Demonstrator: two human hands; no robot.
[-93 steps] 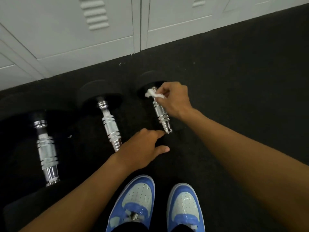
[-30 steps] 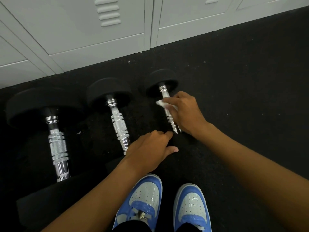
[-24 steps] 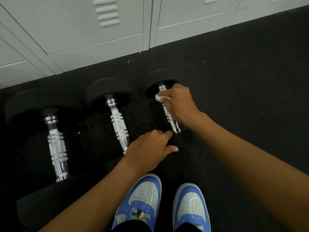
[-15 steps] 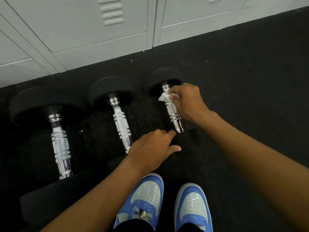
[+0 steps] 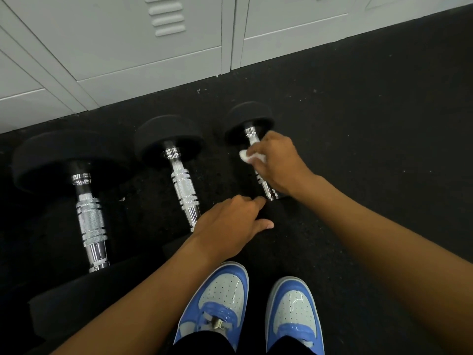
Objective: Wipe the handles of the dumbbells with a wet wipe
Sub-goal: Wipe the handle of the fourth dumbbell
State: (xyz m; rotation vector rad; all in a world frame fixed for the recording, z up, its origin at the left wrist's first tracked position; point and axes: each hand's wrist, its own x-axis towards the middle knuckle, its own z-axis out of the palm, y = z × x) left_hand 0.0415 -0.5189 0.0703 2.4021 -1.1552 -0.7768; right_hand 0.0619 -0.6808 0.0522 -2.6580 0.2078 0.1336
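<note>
Fingers of the left hand [image 5: 230,224] lie loosely curled and spread, palm down, on the dark rubber head at the near end of the smallest dumbbell [image 5: 252,134]; they grip nothing, and the thumb sticks out to the right. Nearest the camera sit two glossy blue-and-white shoes [image 5: 249,306] with perforated toe panels, planted on the black floor [image 5: 371,129], a speckled, grainy rubber mat. Just past the left hand, the right hand [image 5: 277,163] is folded around the slim chrome handle [image 5: 266,187] of that dumbbell, fingers closed over a crumpled white wet wipe [image 5: 247,156] pressed against the upper part of the bar; a soft wad of it pokes out on the left side of the fist. To the left lie two bigger dumbbells, side by side and apart: the middle dumbbell [image 5: 183,185] with a ringed, knurled silver grip, and the large dumbbell [image 5: 89,219] with a thicker cross-hatched grip and polished collars. Each has round, matte black heads. Farthest off, pale grey metal lockers [image 5: 128,47] with slotted vents meet the mat.
</note>
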